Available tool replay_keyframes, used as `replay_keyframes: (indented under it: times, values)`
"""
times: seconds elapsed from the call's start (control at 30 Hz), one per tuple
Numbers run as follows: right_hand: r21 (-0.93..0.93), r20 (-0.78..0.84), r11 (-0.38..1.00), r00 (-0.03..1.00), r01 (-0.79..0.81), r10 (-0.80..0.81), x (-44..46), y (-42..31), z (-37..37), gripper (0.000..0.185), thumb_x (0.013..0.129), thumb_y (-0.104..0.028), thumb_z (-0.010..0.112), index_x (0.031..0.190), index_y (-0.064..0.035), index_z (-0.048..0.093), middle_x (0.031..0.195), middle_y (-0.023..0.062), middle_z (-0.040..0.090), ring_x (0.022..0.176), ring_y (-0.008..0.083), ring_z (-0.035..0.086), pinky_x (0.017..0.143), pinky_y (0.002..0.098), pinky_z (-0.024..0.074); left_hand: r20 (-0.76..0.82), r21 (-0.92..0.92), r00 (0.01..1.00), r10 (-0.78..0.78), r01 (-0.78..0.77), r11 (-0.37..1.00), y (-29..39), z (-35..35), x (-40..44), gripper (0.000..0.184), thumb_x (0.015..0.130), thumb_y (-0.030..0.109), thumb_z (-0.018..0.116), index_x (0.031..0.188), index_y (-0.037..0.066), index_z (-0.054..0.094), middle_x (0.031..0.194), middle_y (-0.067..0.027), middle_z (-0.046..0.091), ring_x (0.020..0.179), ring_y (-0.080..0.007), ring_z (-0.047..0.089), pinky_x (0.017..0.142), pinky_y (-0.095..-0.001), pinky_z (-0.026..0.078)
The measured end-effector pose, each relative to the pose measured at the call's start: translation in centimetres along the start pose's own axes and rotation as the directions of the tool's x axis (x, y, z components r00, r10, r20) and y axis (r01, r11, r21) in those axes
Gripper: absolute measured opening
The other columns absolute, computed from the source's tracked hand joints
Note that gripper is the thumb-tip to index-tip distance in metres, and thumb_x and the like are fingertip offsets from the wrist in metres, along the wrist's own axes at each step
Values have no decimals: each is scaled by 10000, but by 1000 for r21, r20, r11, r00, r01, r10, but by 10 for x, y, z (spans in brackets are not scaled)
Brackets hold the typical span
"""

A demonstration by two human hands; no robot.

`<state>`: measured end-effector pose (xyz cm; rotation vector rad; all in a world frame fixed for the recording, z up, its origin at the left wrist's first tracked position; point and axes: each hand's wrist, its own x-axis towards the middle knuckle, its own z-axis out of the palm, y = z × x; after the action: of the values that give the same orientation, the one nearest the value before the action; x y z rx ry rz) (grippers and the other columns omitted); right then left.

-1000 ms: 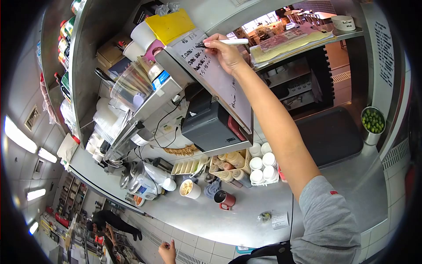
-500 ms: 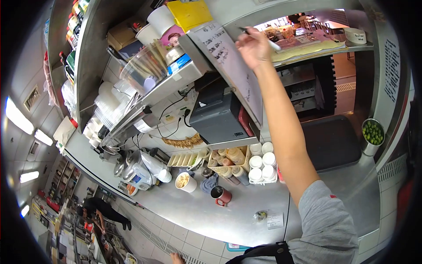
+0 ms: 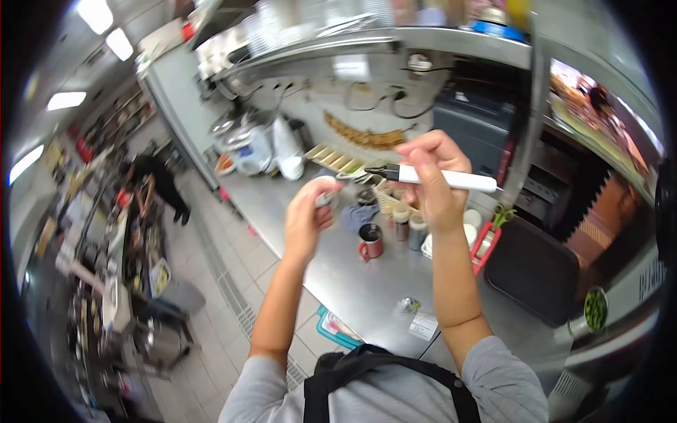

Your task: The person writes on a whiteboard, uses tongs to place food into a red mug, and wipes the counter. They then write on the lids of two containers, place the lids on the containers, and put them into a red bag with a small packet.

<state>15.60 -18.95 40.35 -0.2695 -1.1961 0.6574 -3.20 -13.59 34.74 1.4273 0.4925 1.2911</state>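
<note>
Grey sleeves and black apron straps (image 3: 315, 395) closest to camera. Right hand (image 3: 443, 204) up over the counter, fingers pinched on the white barrel of a marker (image 3: 451, 180). Marker roughly level, dark end pointing at the left hand (image 3: 305, 218), not touching it. Left hand raised too, fingers curled narrow, small pale item (image 3: 326, 199) at them; can't tell what it is or if it's gripped.

Below: steel counter (image 3: 335, 271) with a printed slip (image 3: 423, 326) and a small clear bag (image 3: 407, 305) with something green inside, near each other. Teal-edged container (image 3: 336, 328) beyond the counter's edge, lower.

Further in: red mug (image 3: 370, 241), blue cloth (image 3: 360, 216) just behind it, bottles (image 3: 400, 222) to the side. Red holder (image 3: 486, 245) with green stems, then a black tray (image 3: 532, 271), then a metal pot (image 3: 596, 309) of green produce.

Back: cream divided tray (image 3: 335, 158), dark boxy machine (image 3: 472, 120) under a steel shelf (image 3: 462, 44). Far off across the tiled floor (image 3: 222, 233), a person in black (image 3: 159, 180), bent over a work area.
</note>
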Motion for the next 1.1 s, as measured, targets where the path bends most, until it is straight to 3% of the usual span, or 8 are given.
replay_keyframes:
  times: [0.3, 0.57, 0.73, 0.8, 0.87, 0.9, 1.0, 1.1]
  values:
    - [-222, 95, 975, 995, 30, -9, -8, 27, 13, 211, 793, -31, 611, 637, -60, 471, 572, -7, 517, 497, 14, 416, 440, 180, 322, 84, -22, 978, 189, -188, 982, 16, 27, 9, 250, 951, 244, 363, 978, 55, 524, 678, 69, 356, 529, 2, 270, 465, -162, 229]
    - [-500, 243, 781, 926, 375, -289, -40, 69, 40, 204, 734, -64, 614, 584, -40, 477, 538, 72, 495, 435, 174, 488, 436, 286, 401, -66, 297, 856, 513, -474, 829, -18, 23, -9, 217, 919, 252, 383, 993, 52, 419, 784, -18, 410, 642, -65, 376, 577, -205, 340]
    - [-761, 449, 221, 741, 610, -499, 58, 29, 40, 227, 730, -122, 636, 598, -73, 458, 540, 59, 473, 464, 190, 494, 446, 307, 410, -71, 41, 953, 293, -291, 956, -16, -1, -20, 749, 848, 602, 384, 1292, 41, 164, 781, -35, 445, 629, -92, 429, 555, -204, 375]
    - [-795, 211, 283, 682, 537, -700, 135, -23, 33, 292, 815, -200, 626, 624, -70, 446, 547, 16, 447, 485, 130, 438, 484, 264, 394, -209, 163, 929, 305, -274, 948, -19, -25, -28, 719, 854, 588, 392, 1281, 39, 208, 770, -33, 447, 613, -83, 427, 530, -197, 372]
    - [-937, 323, -200, 489, 288, -810, 211, -68, 5, 317, 803, -299, 648, 669, -24, 563, 716, 43, 597, 658, 98, 545, 586, 245, 436, -299, 200, 903, 309, -257, 945, -33, -59, -47, 603, 895, 480, 413, 1267, 33, 255, 758, -29, 441, 605, -78, 420, 530, -196, 368]
    - [-838, 458, -230, 409, 495, -789, 218, -88, 19, 289, 795, -255, 648, 688, -5, 551, 617, 118, 558, 415, 243, 442, 450, 377, 369, -349, 208, 889, 298, -237, 949, -42, -73, -58, 507, 912, 388, 419, 1247, 30, 289, 745, -25, 438, 592, -73, 414, 525, -194, 363]
    - [-962, 262, -188, 868, 199, -421, 230, -107, 29, 376, 728, -378, 680, 677, -18, 586, 608, 178, 584, 586, 311, 582, 555, 380, 426, -467, 237, 854, 230, -130, 963, -78, -110, -100, 346, 930, 227, 418, 1203, 26, 347, 711, -14, 429, 566, -63, 401, 509, -188, 348]
    - [-945, 272, -217, 957, 245, -101, 255, -95, 11, 357, 742, -406, 661, 801, -54, 670, 675, 182, 620, 646, 286, 617, 598, 365, 454, -570, 217, 814, 115, 13, 976, -122, -134, -141, 280, 932, 183, 419, 1166, 33, 384, 695, -2, 420, 532, -55, 393, 477, -185, 339]
